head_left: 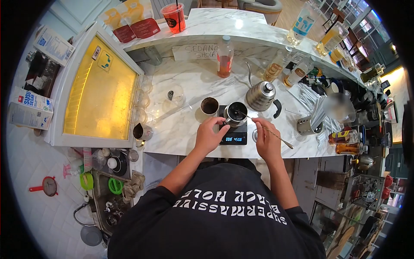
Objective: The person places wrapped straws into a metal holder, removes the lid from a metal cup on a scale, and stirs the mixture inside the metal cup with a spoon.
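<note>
My left hand (pixel 210 135) pinches the handle at the near left side of a metal cup (pixel 230 106) with dark contents. The cup stands on a black digital scale (pixel 239 137) with lit digits. Between the fingers of my right hand (pixel 268 140) is a long bar spoon (pixel 280 137); its far end reaches into the cup and its tail points to the near right. Just left of the cup sits a paper cup (pixel 202 110) holding what looks like dark coffee grounds. A gooseneck kettle (pixel 258 98) stands behind and to the right of the scale.
A bottle of reddish liquid (pixel 224 60) stands at the back, with clear bottles (pixel 276 64) to its right. A perforated metal holder (pixel 304 125) of wrapped straws is at the right. A metal pitcher (pixel 142 131) sits near the left edge, above the sink (pixel 101 190).
</note>
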Motion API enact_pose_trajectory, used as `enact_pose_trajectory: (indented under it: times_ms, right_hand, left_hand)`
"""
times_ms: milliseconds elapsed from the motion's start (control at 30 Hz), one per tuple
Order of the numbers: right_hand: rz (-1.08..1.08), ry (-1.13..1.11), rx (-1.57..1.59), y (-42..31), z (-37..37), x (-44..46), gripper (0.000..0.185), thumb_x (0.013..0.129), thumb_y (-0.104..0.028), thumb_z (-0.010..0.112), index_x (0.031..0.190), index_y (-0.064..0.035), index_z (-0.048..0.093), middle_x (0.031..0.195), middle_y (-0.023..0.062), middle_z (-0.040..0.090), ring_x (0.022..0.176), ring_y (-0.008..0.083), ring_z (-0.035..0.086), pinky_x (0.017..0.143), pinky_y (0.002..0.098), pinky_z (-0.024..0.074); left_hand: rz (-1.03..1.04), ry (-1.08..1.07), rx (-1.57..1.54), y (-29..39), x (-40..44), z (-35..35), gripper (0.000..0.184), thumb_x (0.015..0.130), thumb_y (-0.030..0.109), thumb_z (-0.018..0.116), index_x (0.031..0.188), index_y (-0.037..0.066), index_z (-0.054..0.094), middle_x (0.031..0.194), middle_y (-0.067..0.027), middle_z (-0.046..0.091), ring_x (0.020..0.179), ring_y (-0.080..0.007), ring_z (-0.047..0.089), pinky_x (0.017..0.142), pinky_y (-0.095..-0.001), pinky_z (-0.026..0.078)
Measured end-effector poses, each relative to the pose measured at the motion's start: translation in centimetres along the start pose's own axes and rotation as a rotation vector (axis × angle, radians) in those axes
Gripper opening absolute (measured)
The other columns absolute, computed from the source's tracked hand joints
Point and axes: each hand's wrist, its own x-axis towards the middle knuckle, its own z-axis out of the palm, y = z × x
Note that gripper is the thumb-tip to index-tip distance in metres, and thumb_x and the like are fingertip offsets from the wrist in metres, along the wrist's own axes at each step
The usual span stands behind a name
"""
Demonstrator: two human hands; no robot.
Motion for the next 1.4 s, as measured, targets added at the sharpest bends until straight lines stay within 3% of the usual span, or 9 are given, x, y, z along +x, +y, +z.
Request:
enact_pose_trajectory:
  times_ms: [100, 267, 500, 600, 800, 900, 1400]
  right_hand:
    - [0.007, 0.0, 0.009, 0.0, 0.4, 0.4, 0.018, 0.107, -0.011, 0.06, 0.115, -0.0023, 0.074, 0.104, 0.0163, 0.076, 0.096, 0.0361, 0.071, 0.086, 0.0431, 0.0552]
    - [-0.005, 0.069, 0.0, 0.9, 0.2, 0.2, 0.022, 0.109, -0.011, 0.056, 0.113, 0.0004, 0.074, 0.105, 0.0167, 0.077, 0.095, 0.0346, 0.073, 0.085, 0.0394, 0.0558]
    - [0.007, 0.031, 0.016, 0.0, 0.2, 0.5, 0.018, 0.108, -0.011, 0.06, 0.114, -0.0034, 0.074, 0.104, 0.0152, 0.076, 0.095, 0.0372, 0.07, 0.088, 0.045, 0.0542]
    - [-0.02, 0.067, -0.021, 0.9, -0.1, 0.3, 0.021, 0.109, -0.011, 0.056, 0.114, -0.002, 0.075, 0.105, 0.0156, 0.077, 0.097, 0.0342, 0.073, 0.086, 0.0403, 0.0555]
    - [-0.01, -0.023, -0.003, 1.1, -0.5, -0.1, 0.021, 0.109, -0.011, 0.057, 0.115, -0.0019, 0.075, 0.107, 0.0162, 0.077, 0.099, 0.0348, 0.073, 0.088, 0.0414, 0.0557]
    - [-0.037, 0.016, 0.015, 1.6, -0.5, 0.9, 0.021, 0.108, -0.011, 0.057, 0.114, -0.0023, 0.075, 0.107, 0.0164, 0.077, 0.098, 0.0349, 0.073, 0.087, 0.0417, 0.0558]
    - [-0.119, -0.072, 0.062, 3.1, -2.1, 3.1, 0.02, 0.108, -0.013, 0.059, 0.115, -0.0052, 0.075, 0.102, 0.0147, 0.077, 0.09, 0.0342, 0.07, 0.081, 0.0425, 0.0542]
  left_hand:
    - [-0.023, -0.019, -0.048, 0.0, 0.3, 0.3, 0.027, 0.092, 0.018, 0.082, 0.113, 0.002, 0.076, 0.105, -0.0134, 0.077, 0.101, -0.0266, 0.074, 0.09, -0.0378, 0.056]
    - [0.014, 0.024, -0.021, -0.4, 0.5, 0.7, 0.021, 0.091, 0.018, 0.082, 0.105, 0.003, 0.076, 0.096, -0.0111, 0.074, 0.094, -0.0285, 0.072, 0.084, -0.0404, 0.055]
    - [0.033, 0.023, -0.005, -0.2, 0.6, 0.6, 0.02, 0.091, 0.018, 0.082, 0.104, 0.003, 0.076, 0.096, -0.0109, 0.074, 0.093, -0.0293, 0.072, 0.083, -0.0408, 0.055]
    - [0.017, 0.035, -0.017, 0.0, 0.4, 0.7, 0.02, 0.092, 0.017, 0.081, 0.105, 0.003, 0.076, 0.096, -0.0109, 0.074, 0.093, -0.0293, 0.072, 0.082, -0.0406, 0.055]
    - [-0.004, 0.082, 0.005, 0.1, -0.1, 1.0, 0.019, 0.093, 0.016, 0.08, 0.106, 0.003, 0.076, 0.098, -0.0116, 0.075, 0.094, -0.0289, 0.073, 0.083, -0.0403, 0.056]
    - [-0.063, 0.065, -0.005, 0.7, 0.0, 1.0, 0.02, 0.093, 0.013, 0.08, 0.108, 0.0, 0.077, 0.103, -0.0128, 0.076, 0.098, -0.0244, 0.075, 0.089, -0.0359, 0.056]
    - [-0.103, 0.141, -0.01, 1.7, -0.2, 1.9, 0.018, 0.094, 0.01, 0.08, 0.108, 0.0, 0.077, 0.104, -0.0126, 0.076, 0.099, -0.0234, 0.074, 0.089, -0.0354, 0.056]
